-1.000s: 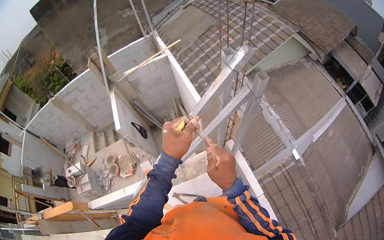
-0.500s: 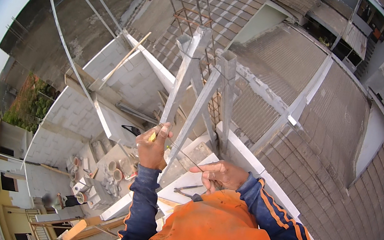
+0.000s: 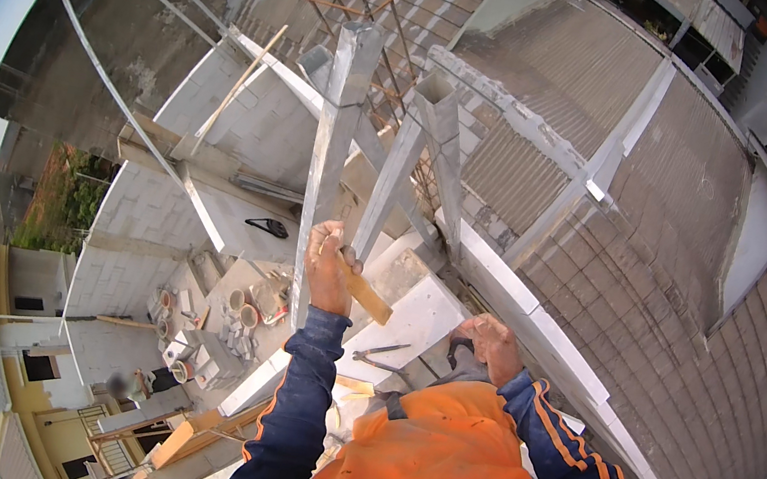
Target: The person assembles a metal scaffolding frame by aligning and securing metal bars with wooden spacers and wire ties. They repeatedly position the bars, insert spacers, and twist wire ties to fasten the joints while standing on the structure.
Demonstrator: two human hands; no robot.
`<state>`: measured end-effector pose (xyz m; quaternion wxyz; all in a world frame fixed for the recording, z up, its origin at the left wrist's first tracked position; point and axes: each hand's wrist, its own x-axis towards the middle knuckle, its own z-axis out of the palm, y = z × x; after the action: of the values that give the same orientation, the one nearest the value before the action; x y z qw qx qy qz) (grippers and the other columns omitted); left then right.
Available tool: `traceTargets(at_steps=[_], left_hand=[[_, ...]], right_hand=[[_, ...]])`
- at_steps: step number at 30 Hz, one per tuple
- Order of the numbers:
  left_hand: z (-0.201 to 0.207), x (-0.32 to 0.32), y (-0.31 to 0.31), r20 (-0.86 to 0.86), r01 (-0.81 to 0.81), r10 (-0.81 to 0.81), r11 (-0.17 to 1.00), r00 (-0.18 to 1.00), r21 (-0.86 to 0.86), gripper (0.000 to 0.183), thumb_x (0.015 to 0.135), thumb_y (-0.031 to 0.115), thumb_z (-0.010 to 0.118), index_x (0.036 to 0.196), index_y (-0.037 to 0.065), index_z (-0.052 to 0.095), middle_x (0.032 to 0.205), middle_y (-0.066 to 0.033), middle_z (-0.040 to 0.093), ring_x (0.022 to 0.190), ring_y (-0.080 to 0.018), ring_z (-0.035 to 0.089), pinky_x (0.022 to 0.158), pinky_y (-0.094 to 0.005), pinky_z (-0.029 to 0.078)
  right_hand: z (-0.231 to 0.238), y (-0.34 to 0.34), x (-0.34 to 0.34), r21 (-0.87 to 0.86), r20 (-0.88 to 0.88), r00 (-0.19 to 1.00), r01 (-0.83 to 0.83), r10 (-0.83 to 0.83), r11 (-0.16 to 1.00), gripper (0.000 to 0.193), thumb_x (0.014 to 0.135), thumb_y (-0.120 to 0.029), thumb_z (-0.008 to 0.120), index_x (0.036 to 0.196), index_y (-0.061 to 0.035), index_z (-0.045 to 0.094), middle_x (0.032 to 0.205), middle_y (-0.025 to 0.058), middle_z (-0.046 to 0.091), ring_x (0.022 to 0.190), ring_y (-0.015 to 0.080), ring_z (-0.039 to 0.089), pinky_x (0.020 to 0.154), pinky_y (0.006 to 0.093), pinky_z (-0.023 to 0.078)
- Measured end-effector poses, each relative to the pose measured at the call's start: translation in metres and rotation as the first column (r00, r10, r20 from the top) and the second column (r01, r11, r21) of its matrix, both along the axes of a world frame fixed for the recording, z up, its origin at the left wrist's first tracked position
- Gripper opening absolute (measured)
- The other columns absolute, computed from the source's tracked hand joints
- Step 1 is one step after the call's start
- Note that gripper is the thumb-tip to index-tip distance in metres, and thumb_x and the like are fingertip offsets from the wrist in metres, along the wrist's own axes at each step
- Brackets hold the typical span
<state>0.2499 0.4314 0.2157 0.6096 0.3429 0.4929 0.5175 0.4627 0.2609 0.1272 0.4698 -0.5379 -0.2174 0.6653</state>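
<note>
My left hand (image 3: 330,266) is closed around one end of a flat tan strip (image 3: 368,298). It is beside the lower part of a tall grey metal post (image 3: 344,101), and whether it also grips the post is hidden. My right hand (image 3: 490,347) is near my waist on the right, fingers curled beside a small dark curved thing; what they hold is unclear. Between my hands and my orange shirt, a pair of pincers (image 3: 382,353) lies with its handles spread on a pale ledge (image 3: 415,321).
More metal posts (image 3: 437,112) lean together ahead, with a rebar cage (image 3: 361,8) behind them. White block walls (image 3: 150,211) and a lower floor with buckets (image 3: 247,315) are down to the left. Tiled roofs (image 3: 620,371) spread right. Another person (image 3: 138,386) is far below.
The thin wire stretched between my hands no longer shows. My right hand has moved right toward my waist. The tan strip now sticks out from my left hand, and the view has shifted.
</note>
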Motion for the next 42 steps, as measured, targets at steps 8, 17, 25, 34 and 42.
traceTargets(at_steps=[8,17,25,34,42], left_hand=[[-0.037,0.043,0.036,0.259,-0.042,0.112,0.965,0.959,-0.258,0.019,0.096,0.032,0.059,0.105,0.016,0.054,0.081,0.0011,0.047,0.068,-0.0128,0.051,0.066,-0.0326,0.051],[-0.053,0.052,0.043,0.103,-0.114,0.122,0.990,0.987,-0.079,0.019,0.098,0.031,0.058,0.096,0.012,0.056,0.075,0.0016,0.052,0.063,-0.0106,0.056,0.062,-0.0292,0.057],[-0.046,0.061,0.055,0.046,-0.051,0.045,0.987,0.998,0.152,0.031,0.098,0.024,0.058,0.119,0.000,0.059,0.103,-0.0094,0.061,0.091,-0.0172,0.061,0.082,-0.0340,0.053],[-0.087,0.042,0.070,-0.321,-0.069,0.149,0.966,0.935,0.250,0.046,0.100,0.026,0.054,0.136,-0.002,0.051,0.133,-0.0122,0.056,0.118,-0.0200,0.055,0.101,-0.0324,0.042],[-0.087,0.041,0.095,-0.321,-0.051,0.152,0.952,0.935,0.302,0.054,0.100,0.037,0.056,0.135,-0.004,0.051,0.133,-0.0119,0.057,0.119,-0.0188,0.054,0.102,-0.0292,0.039]], right_hand=[[0.016,0.061,-0.020,0.072,-0.006,0.999,-0.052,0.052,0.996,0.038,0.097,-0.033,0.063,0.110,0.0029,0.067,0.088,0.0027,0.062,0.076,0.0061,0.051,0.068,0.0226,0.043],[0.064,0.069,-0.016,0.335,0.407,0.909,-0.234,0.084,0.913,0.032,0.088,-0.019,0.073,0.111,0.0023,0.068,0.088,0.0057,0.069,0.069,0.0066,0.057,0.062,0.0234,0.047],[0.069,0.079,-0.015,0.420,0.600,0.762,-0.041,-0.243,0.907,0.023,0.081,-0.009,0.073,0.102,0.0012,0.069,0.079,0.0112,0.065,0.053,0.0159,0.049,0.054,0.0292,0.043],[0.054,0.123,-0.016,0.654,0.705,0.497,-0.179,-0.506,0.735,0.022,0.075,-0.005,0.074,0.096,-0.0024,0.071,0.080,0.0110,0.063,0.068,0.0286,0.063,0.060,0.0363,0.051],[0.053,0.159,-0.037,0.651,0.734,0.419,-0.213,-0.534,0.728,0.020,0.075,-0.009,0.075,0.094,-0.0050,0.072,0.078,0.0085,0.060,0.064,0.0275,0.063,0.056,0.0368,0.051]])
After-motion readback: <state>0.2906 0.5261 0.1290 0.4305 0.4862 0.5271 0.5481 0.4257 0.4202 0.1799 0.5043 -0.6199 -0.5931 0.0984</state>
